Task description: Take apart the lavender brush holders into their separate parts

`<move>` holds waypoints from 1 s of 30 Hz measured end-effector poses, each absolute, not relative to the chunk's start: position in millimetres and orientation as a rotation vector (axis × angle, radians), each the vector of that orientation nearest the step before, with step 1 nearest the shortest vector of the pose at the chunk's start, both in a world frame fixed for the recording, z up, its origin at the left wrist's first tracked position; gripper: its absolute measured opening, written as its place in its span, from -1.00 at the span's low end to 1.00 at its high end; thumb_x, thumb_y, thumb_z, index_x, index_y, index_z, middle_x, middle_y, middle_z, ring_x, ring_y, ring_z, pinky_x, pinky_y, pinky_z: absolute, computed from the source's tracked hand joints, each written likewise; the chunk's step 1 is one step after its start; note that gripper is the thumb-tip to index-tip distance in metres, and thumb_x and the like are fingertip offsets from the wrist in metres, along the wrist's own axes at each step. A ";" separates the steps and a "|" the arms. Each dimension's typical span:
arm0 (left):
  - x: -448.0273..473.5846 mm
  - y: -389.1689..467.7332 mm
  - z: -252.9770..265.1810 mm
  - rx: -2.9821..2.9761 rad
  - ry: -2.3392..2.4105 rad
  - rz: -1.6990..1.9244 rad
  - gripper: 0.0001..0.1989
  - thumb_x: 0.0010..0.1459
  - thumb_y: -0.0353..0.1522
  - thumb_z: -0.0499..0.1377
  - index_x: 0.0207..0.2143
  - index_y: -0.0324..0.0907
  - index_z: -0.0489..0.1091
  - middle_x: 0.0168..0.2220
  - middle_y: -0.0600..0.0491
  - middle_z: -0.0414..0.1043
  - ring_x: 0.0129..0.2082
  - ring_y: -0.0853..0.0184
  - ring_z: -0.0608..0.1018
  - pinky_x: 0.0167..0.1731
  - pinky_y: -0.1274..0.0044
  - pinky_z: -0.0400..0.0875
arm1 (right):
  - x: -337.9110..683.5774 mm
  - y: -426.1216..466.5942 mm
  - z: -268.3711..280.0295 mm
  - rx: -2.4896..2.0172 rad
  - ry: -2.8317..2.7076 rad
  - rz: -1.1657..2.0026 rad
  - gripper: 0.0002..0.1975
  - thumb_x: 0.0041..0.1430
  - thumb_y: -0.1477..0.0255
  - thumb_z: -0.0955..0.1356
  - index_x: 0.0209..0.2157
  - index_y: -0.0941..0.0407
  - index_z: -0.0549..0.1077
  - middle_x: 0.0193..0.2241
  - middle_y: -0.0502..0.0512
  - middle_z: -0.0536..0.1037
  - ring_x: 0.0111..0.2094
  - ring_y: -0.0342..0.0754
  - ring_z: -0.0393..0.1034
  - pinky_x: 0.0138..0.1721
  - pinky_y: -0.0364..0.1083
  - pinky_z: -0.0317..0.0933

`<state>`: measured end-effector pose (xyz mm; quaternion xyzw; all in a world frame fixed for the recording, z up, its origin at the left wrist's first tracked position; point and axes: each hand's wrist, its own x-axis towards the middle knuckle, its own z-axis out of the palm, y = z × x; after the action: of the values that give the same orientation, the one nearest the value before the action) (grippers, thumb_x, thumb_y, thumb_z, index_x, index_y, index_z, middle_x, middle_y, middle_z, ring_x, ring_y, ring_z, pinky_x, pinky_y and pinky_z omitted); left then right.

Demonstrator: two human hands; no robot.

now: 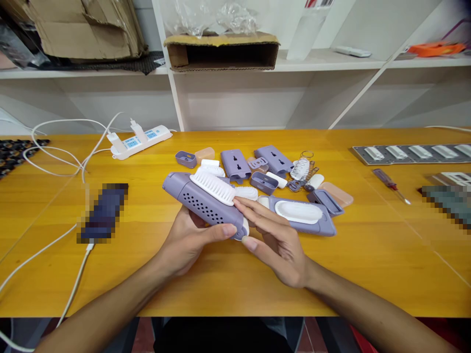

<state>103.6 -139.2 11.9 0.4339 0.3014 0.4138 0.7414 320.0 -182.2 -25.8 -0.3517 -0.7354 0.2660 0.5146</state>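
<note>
A purple plastic housing point(206, 208) with rows of round holes along its side is held tilted above the table. A white ribbed, comb-like piece point(212, 187) lies along its top. My left hand point(191, 238) is closed round the housing from below, its thumb along the near side. At the right end, my right hand point(275, 238) grips with its fingertips on the white piece and its thumb against the end. Behind my right fingers lies a similar purple part point(329, 225) with a white oval insert point(299, 212).
Loose purple shells point(235, 164), a small purple cup point(264, 183), peach-coloured pieces point(336, 194) and springs point(305, 166) lie behind my hands. Left are a phone point(105, 213) on a cable and a power strip point(142, 142); right, a screwdriver point(390, 185) and a long metal strip point(415, 154).
</note>
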 end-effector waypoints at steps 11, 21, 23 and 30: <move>105.6 -140.3 10.3 1.026 0.738 0.977 -0.37 0.02 -0.30 0.65 0.09 -0.18 0.52 0.06 -0.12 0.70 0.07 0.07 0.71 0.14 0.25 0.60 | 313.8 -186.3 -29.6 -0.872 -1.650 0.768 -0.30 0.42 0.47 0.44 0.52 -0.14 0.36 0.50 0.25 0.41 0.48 0.32 0.37 0.44 0.41 0.33; 103.5 -141.6 6.9 1.049 0.740 0.971 -0.39 0.01 -0.35 0.65 0.08 -0.16 0.55 0.06 -0.08 0.70 0.07 0.12 0.71 0.10 0.32 0.64 | 307.3 -188.9 -37.6 -0.812 -1.537 0.738 -0.25 0.28 0.62 0.46 0.45 -0.11 0.47 0.42 0.20 0.52 0.45 0.20 0.44 0.42 0.21 0.41; 103.1 -141.4 8.2 1.049 0.737 0.961 -0.40 0.00 -0.34 0.66 0.07 -0.16 0.56 0.05 -0.08 0.71 0.06 0.12 0.71 0.10 0.32 0.64 | 306.8 -188.6 -38.3 -0.803 -1.526 0.745 -0.25 0.29 0.62 0.45 0.45 -0.10 0.47 0.42 0.21 0.52 0.45 0.19 0.44 0.41 0.19 0.42; 103.7 -139.6 11.6 0.992 0.709 0.992 -0.37 0.01 -0.35 0.64 0.10 -0.16 0.54 0.07 -0.09 0.70 0.07 0.11 0.70 0.12 0.33 0.60 | 314.2 -182.3 -31.4 -0.752 -1.575 0.864 -0.40 0.46 0.41 0.45 0.47 -0.07 0.43 0.46 0.32 0.44 0.45 0.29 0.41 0.34 0.30 0.49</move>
<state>103.7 -139.6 11.6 0.4466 0.3190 0.4464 0.7067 314.2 -182.3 -31.4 -0.3195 -0.6689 0.3670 0.5619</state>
